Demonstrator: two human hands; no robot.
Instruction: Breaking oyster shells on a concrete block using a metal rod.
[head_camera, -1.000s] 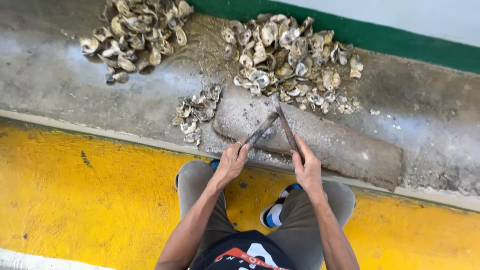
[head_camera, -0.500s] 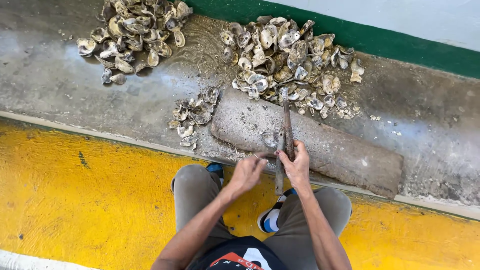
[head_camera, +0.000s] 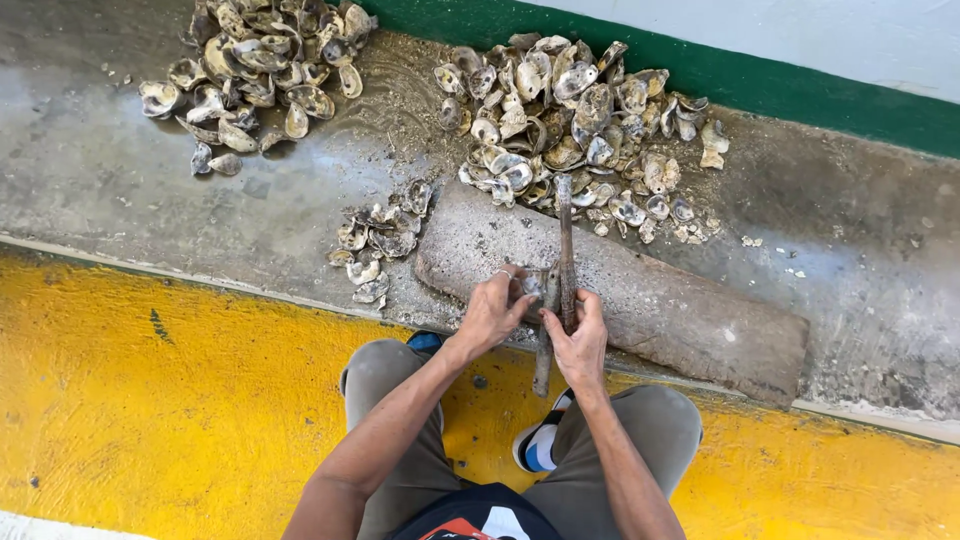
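Observation:
I crouch over a long grey stone slab (head_camera: 680, 310) lying on the concrete. My left hand (head_camera: 492, 312) presses an oyster (head_camera: 535, 285) against the slab, fingers curled around it. My right hand (head_camera: 580, 340) grips a long rusty metal bar (head_camera: 566, 235) that stands nearly upright along the slab, its tip by the big shell heap, its lower end poking out below my hands. The two hands touch each other at the oyster.
A large heap of oyster shells (head_camera: 580, 120) lies behind the slab by the green wall stripe. Another heap (head_camera: 255, 70) sits at far left, and a small cluster (head_camera: 380, 240) lies left of the slab. A yellow painted floor (head_camera: 150, 400) runs under my knees.
The hands have drawn together on the slab. The metal bar swung from a slant to nearly upright, and the left hand now holds an oyster against it.

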